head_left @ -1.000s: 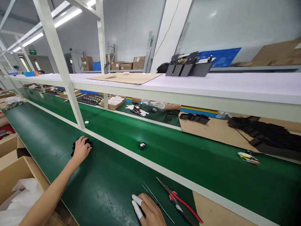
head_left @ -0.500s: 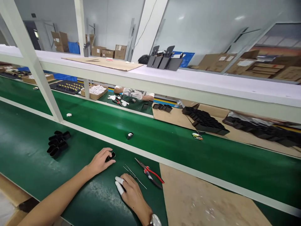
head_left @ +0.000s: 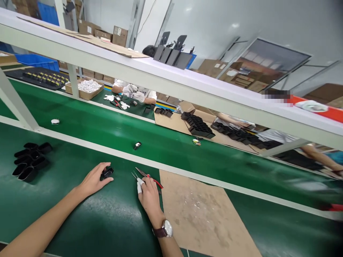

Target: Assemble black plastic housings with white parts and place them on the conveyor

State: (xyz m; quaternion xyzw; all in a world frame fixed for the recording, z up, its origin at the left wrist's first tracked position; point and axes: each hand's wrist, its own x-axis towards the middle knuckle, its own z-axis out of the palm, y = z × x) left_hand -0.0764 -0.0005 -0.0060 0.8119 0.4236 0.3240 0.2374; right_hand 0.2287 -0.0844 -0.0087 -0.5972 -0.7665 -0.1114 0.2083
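Clock read from the hand named, 12 at top of view. Two hands well apart, both low over the green bench [head_left: 107, 223]. Left hand [head_left: 93, 181]: thumb and fingers curved around a small black case [head_left: 108, 173] at its 3; cannot tell whether they press on it. Right hand [head_left: 150, 194]: white covers on two fingertips, resting over tweezers [head_left: 135, 175], tips poking out toward 11; grip hidden, cannot tell if closed on them. Pliers [head_left: 142, 173], red-handled, run just beside the tweezers, partly under the same hand. Watch [head_left: 168, 228] on right wrist, at 5. Cluster of black cases [head_left: 40, 162] at left hand's 9 to 10, well apart from it. Cardboard sheet [head_left: 198, 210] near, at right hand's 4. Co-worker's gloved hands [head_left: 138, 96] far across, right hand's 12, raised over the opposite bench.
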